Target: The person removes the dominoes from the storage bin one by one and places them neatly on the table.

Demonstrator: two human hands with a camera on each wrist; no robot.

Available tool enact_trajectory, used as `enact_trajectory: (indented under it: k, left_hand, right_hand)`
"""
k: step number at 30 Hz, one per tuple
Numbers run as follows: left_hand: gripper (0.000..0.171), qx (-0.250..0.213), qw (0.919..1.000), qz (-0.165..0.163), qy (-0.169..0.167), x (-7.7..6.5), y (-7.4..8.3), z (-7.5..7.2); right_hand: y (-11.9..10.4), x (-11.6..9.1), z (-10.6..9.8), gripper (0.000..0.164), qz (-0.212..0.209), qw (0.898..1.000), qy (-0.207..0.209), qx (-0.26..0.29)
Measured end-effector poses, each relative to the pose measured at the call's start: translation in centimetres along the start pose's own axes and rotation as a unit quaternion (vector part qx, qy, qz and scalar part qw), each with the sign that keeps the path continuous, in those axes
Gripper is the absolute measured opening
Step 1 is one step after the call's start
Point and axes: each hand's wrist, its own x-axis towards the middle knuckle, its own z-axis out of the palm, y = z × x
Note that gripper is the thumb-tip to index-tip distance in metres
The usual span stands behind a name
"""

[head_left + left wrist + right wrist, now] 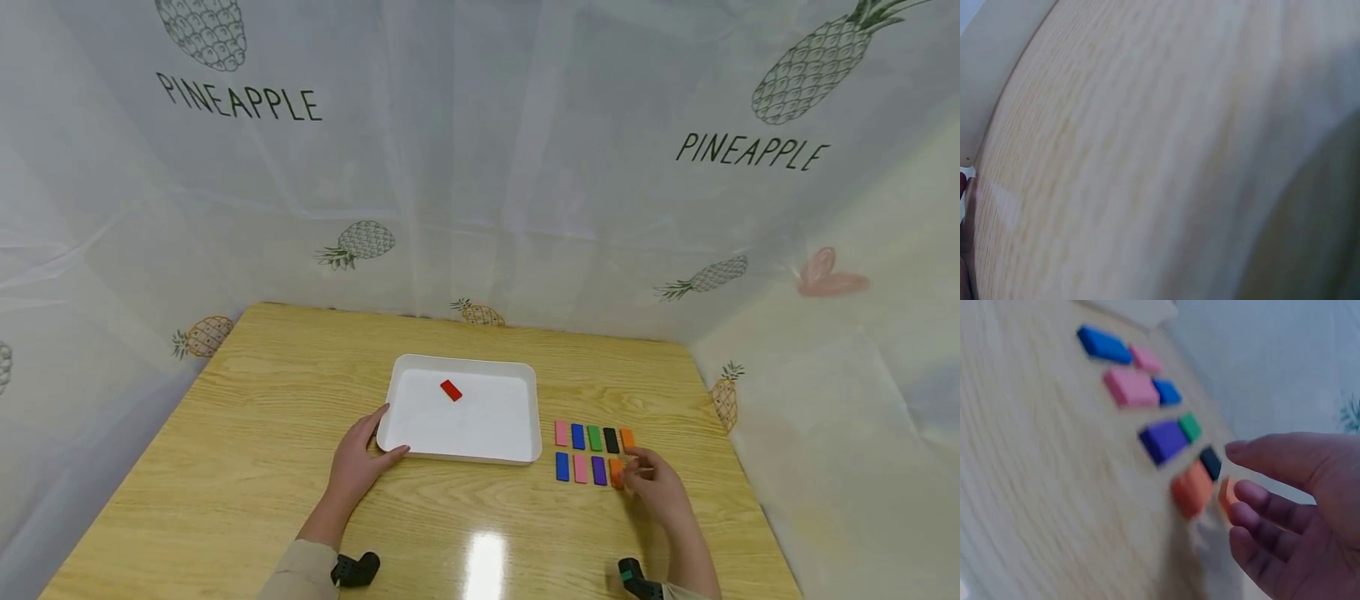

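Note:
A white tray stands mid-table with one red block lying aslant inside. My left hand spans its near left corner, thumb along the front rim and fingers at the left side. To the tray's right, small coloured blocks lie in two rows. Pink, blue, green, black and orange make up the back row; blue, pink, purple and orange the front. My right hand is beside the orange blocks, thumb and fingers apart, nothing between them. Its fingers partly cover the back orange block.
The wooden table meets a pale curtain printed with pineapples at the back and sides. Black devices are strapped at both wrists. In the left wrist view, the tray's outer wall rises at the upper left.

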Motion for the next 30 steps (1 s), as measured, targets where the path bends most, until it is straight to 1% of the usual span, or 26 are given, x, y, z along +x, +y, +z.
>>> enact_trajectory:
  k: [2,4,8,12,15,22,27,30]
  left_hand:
    - [0.087,0.001,1.0,0.0,0.001,0.0,0.0,0.0]
    - [0.087,0.002,1.0,0.0,0.001,0.0,-0.1,0.1]
    - [0.087,-0.001,1.0,0.002,0.002,-0.1,-0.1,0.1]
    - [0.087,-0.003,1.0,0.006,0.003,-0.1,-0.1,0.1]
    - [0.087,-0.005,1.0,0.006,0.002,-0.1,-0.2,0.0]
    - [0.087,-0.001,0.9999,0.009,0.004,0.0,-0.3,0.0]
    - [0.086,0.002,0.9999,0.01,0.003,0.0,-0.3,0.0]
    - [0.086,0.0,1.0,0.009,0.002,-0.1,-0.3,0.0]
  right_hand:
    - [-0.9,-0.2,0.4,0.042,-0.003,1.0,0.013,-0.001]
    - [-1.7,-0.2,0.9,0.043,-0.009,1.0,0.017,0.003]
    - [-3.3,-0.3,2.2,0.045,-0.023,1.0,0.005,0.018]
    - [-4.7,-0.2,3.6,0.047,-0.033,0.998,-0.003,0.046]
    - [-5.5,-0.1,4.6,0.046,-0.037,0.997,-0.009,0.068]
    - [-7.2,0.4,6.3,0.045,-0.055,0.995,-0.024,0.079]
    - [-8.6,0.7,7.4,0.043,-0.079,0.992,-0.035,0.091]
    - [-9.4,1.0,8.0,0.043,-0.093,0.991,-0.038,0.087]
